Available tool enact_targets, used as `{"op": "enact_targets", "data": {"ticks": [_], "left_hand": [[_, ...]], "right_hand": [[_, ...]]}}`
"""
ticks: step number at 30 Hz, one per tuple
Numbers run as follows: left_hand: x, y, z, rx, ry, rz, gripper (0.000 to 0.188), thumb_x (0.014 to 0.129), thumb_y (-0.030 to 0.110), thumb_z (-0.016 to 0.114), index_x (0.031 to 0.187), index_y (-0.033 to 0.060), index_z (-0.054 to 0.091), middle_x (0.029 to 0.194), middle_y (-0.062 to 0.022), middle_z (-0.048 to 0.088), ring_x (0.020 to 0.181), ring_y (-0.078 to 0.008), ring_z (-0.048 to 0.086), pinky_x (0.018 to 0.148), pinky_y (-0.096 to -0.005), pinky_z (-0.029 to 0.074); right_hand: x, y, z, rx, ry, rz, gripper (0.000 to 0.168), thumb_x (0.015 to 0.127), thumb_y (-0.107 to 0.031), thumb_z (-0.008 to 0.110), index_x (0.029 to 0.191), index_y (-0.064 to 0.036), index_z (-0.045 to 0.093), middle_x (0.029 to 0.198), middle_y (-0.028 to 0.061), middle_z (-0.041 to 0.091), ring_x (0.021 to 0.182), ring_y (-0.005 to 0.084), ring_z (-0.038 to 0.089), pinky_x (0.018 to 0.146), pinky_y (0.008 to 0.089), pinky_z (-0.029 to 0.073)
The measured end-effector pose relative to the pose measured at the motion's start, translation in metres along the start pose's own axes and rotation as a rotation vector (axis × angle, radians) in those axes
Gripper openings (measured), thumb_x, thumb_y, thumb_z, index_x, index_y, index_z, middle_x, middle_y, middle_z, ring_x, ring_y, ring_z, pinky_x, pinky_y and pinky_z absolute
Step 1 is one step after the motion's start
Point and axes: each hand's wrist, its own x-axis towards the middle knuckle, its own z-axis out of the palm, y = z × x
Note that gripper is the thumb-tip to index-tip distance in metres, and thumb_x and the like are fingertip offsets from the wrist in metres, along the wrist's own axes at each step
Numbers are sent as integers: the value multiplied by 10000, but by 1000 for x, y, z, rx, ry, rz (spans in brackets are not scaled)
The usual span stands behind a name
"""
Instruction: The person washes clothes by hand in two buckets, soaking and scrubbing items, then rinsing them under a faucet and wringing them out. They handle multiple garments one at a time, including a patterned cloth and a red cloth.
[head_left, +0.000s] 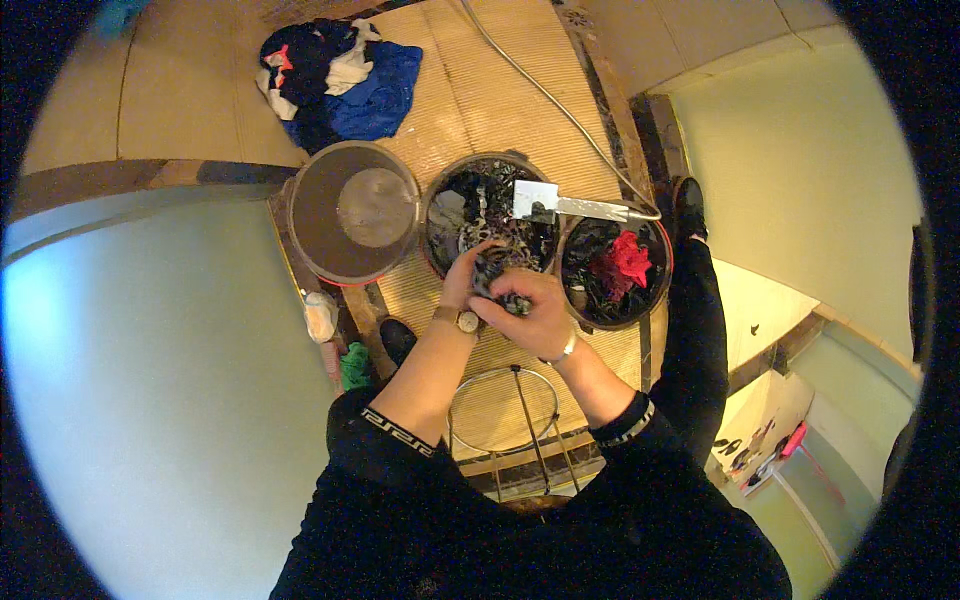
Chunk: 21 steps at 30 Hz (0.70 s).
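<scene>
My left hand (459, 282) and my right hand (531, 306) grip a wet, dark patterned cloth (489, 271) between them. They are over the near rim of the middle bucket (429, 238), which holds dark and patterned fabric in water. Across the far right of that bucket lies a square, pale hand shower head (535, 201), its handle pointing right. To the left stands a grey-brown bucket (315, 225) with cloudy liquid at the bottom. A smaller bucket (670, 259) on the right contains dark cloth and a red cloth (630, 259).
A metal hose (540, 79) runs over the ribbed yellowish floor (495, 105) to the shower handle. Dark, white and blue clothes (341, 82) are heaped at the far left. A whitish packet (321, 317) and green cloth (355, 366) lie at left. Near me stands a round metal frame (456, 397).
</scene>
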Motion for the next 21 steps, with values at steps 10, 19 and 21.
{"op": "enact_targets", "data": {"ticks": [10, 19, 21], "left_hand": [[12, -12, -50, 1047, -70, 439, 312, 940, 274, 403, 1043, 38, 579, 1062, -80, 627, 978, -210, 597, 786, -389, 506], [1, -16, 10, 330, 532, 48, 223, 905, 155, 533, 1122, 118, 565, 1118, -79, 598, 919, -307, 580, 755, -423, 528], [5, 0, 2, 306, 613, 53, 256, 909, 187, 531, 1163, 153, 541, 1150, -76, 559, 1061, -336, 505, 798, -531, 492]], "right_hand": [[24, 34, 24, -133, 212, -241, 175, 739, -192, 728, 680, -63, 625, 651, 88, 590, 642, 201, 590, 569, 282, 442], [37, 154, -41, -675, 295, 282, 184, 784, -282, 692, 818, -111, 634, 720, 153, 631, 731, 349, 621, 684, 437, 503], [30, 158, -33, -782, 178, 203, 477, 735, -270, 726, 1164, -162, 547, 1092, 159, 574, 1020, 366, 550, 823, 453, 475]]}}
